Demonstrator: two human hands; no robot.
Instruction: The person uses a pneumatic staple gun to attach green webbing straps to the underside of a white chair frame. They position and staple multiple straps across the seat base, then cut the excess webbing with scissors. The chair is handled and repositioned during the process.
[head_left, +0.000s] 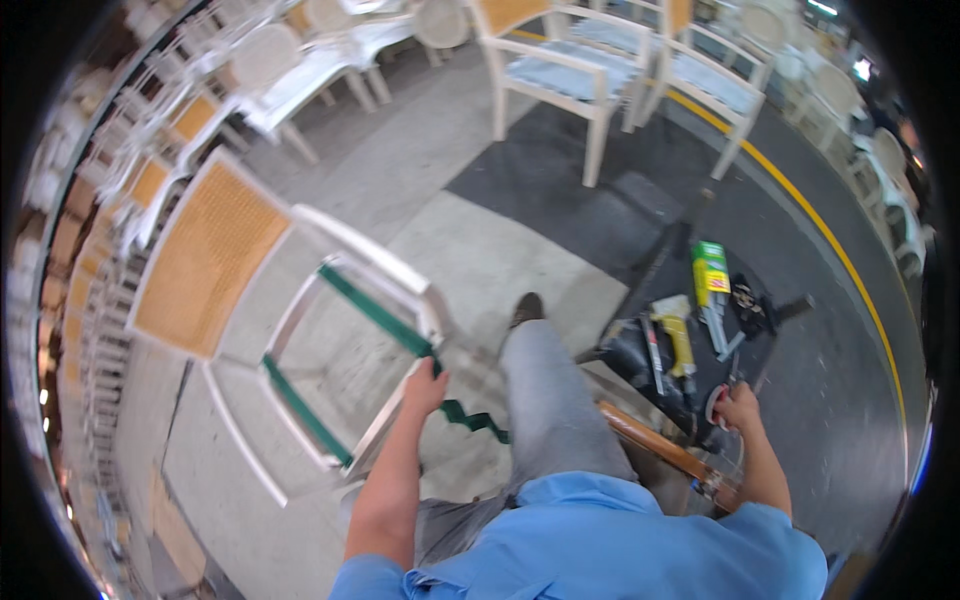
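My left hand (425,388) is closed at the near corner of a whitish chair frame (375,250), where a green webbing strap (375,308) crosses the seat opening. The strap's loose zigzag end (475,418) hangs past my fingers. A second green strap (308,415) spans the frame's other side. The chair has a tan cane back (212,255) and lies tilted on my left. Over a black work surface (625,350) on my right, my right hand (738,408) is closed on something with a red loop (715,403); its kind is unclear.
Beside my right hand lie a yellow-handled tool (677,345), a red-and-white stick-like item (653,355), a green-and-yellow box (711,268) and a dark cluster (750,305). A brown roll (655,440) is by my right thigh. Armchairs (575,75) stand ahead; more chairs line the left.
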